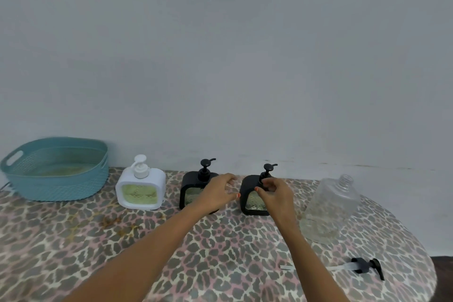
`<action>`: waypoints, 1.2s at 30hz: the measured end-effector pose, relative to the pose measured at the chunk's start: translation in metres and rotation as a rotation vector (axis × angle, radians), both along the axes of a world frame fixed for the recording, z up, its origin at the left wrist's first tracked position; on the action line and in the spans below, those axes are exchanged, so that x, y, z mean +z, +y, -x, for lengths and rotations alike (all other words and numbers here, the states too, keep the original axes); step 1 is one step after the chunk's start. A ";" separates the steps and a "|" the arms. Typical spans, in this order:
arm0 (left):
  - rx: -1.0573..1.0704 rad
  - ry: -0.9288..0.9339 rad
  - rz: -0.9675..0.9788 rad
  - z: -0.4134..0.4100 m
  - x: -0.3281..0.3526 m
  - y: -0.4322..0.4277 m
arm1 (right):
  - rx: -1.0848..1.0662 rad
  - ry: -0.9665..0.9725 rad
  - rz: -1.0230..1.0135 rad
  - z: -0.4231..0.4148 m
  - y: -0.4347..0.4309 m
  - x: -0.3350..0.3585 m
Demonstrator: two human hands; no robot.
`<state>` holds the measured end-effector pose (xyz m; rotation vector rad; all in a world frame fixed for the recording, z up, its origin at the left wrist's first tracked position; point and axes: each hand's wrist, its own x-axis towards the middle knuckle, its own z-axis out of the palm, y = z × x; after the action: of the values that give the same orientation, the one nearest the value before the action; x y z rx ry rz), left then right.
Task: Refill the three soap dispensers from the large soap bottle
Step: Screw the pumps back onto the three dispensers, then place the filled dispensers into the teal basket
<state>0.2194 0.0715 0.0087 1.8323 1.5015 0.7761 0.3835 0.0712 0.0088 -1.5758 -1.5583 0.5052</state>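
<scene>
**A:** Where three containers stand in a row near the wall, which one is handled?
**B:** The right black dispenser [252,201]. The right hand [275,193] pinches its pump collar with curled fingers.
**A:** And the left hand [215,193]?
**B:** It is in front of the middle black dispenser [190,185], fingers loosely spread, gripping nothing.
**A:** The remainder?
**B:** The white dispenser [141,190] stands leftmost, near a blue basket [56,179]. The large soap bottle [331,206], uncapped, stands rightmost on the tabletop [220,257]. A loose pump [364,266] lies nearer the viewer.
</scene>
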 end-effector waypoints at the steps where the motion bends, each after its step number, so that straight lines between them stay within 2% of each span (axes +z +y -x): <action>1: 0.004 -0.008 0.007 0.005 0.002 -0.005 | 0.013 -0.005 -0.006 0.006 -0.004 0.001; 8: 0.130 -0.055 -0.056 0.073 0.014 -0.050 | 0.169 0.002 -0.034 0.068 -0.029 0.012; 19: 0.472 0.051 -0.157 0.205 0.009 -0.086 | 0.408 0.017 0.067 0.195 -0.029 0.010; 23: 0.470 0.055 -0.137 0.222 0.002 -0.077 | 0.480 -0.065 0.139 0.217 -0.011 0.003; 31: 0.303 0.103 0.001 0.237 -0.011 -0.036 | 0.627 -0.259 0.197 0.233 0.020 -0.002; 36: 0.281 0.110 0.006 0.238 -0.009 -0.023 | 0.640 -0.250 0.193 0.230 0.027 -0.009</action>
<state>-0.0191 0.0480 -0.0002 1.7039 1.8577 0.8101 0.1539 0.0979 -0.0005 -1.2861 -2.2755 0.8483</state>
